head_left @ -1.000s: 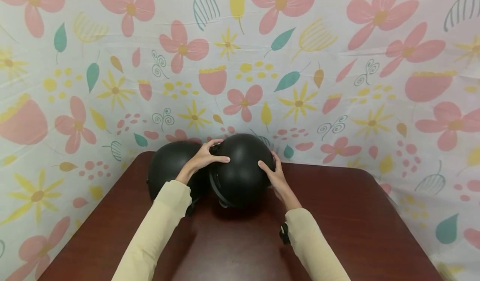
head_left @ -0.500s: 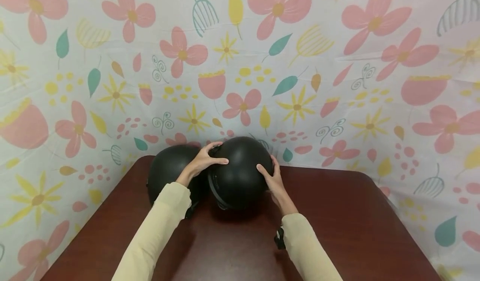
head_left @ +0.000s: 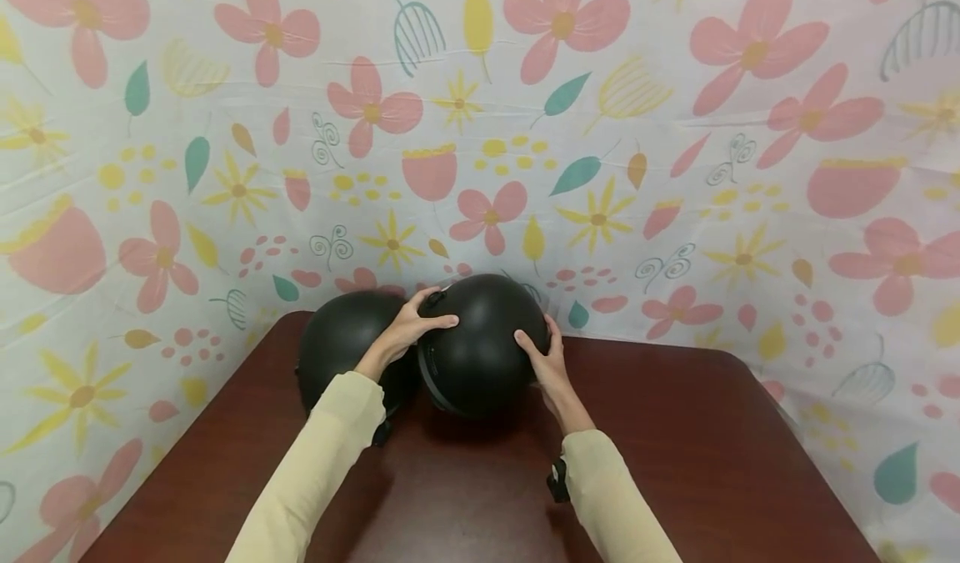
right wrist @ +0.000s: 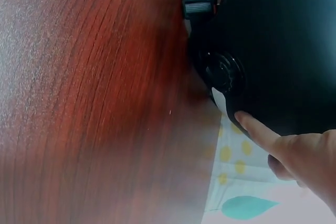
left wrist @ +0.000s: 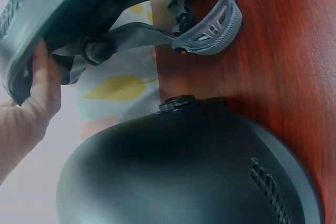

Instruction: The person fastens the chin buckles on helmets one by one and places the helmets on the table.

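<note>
Both hands grip one matte black helmet (head_left: 486, 354) near the table's far edge, one on each side. My left hand (head_left: 407, 329) has its thumb on the outer shell and its fingers curled at the rim; in the left wrist view the fingers reach inside, near the grey chin strap (left wrist: 137, 35). My right hand (head_left: 547, 359) clasps the opposite side, thumb on the shell and fingers behind. Close to a round side knob (right wrist: 223, 72), a finger touches the rim in the right wrist view. A second black helmet (head_left: 341, 346) sits to the left, partly behind my left hand.
The dark red-brown wooden table (head_left: 465, 496) extends toward me and to the right. Directly behind its far edge hangs a flower-printed cloth (head_left: 675, 213), which also runs along the left and right sides.
The helmet and both hands keep nearly the same place on the table. My right forearm has drawn slightly leftward, and the head view has shifted a little.
</note>
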Tool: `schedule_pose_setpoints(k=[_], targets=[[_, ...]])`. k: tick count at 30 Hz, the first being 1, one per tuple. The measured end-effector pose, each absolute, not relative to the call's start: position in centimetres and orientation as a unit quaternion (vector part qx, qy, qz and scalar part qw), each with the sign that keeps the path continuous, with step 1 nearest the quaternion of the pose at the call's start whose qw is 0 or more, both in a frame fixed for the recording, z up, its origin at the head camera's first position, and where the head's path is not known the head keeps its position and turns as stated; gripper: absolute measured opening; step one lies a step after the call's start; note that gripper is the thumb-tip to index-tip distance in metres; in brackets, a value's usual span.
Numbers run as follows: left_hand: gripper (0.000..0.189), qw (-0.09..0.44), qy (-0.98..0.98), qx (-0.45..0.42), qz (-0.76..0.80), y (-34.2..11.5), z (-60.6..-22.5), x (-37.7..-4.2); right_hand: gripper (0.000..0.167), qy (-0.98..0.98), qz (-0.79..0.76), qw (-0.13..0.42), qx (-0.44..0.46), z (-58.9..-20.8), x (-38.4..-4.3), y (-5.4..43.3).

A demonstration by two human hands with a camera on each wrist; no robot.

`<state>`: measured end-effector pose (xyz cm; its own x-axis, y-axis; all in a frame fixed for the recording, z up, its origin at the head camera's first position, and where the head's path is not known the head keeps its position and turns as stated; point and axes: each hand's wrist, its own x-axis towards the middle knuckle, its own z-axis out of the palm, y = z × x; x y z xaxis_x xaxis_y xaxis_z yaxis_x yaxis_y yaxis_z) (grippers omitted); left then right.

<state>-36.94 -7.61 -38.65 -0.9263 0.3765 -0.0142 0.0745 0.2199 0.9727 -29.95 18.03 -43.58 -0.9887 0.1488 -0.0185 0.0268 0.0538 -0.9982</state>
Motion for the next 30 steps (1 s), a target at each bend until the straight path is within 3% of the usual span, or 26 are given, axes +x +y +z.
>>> schedule_pose_setpoints(k=[25,30], targets=[[0.088,0.146,0.773,0.156,0.598,-6.7,-37.3,-37.2,0.089,-0.731,0.678,0.061,-0.047,-44.0,-29.9,18.6],[0.089,0.146,0.769,0.159,0.602,-6.3,-37.1,-37.1,0.088,-0.735,0.675,0.036,-0.050,-43.5,-30.1,19.3]])
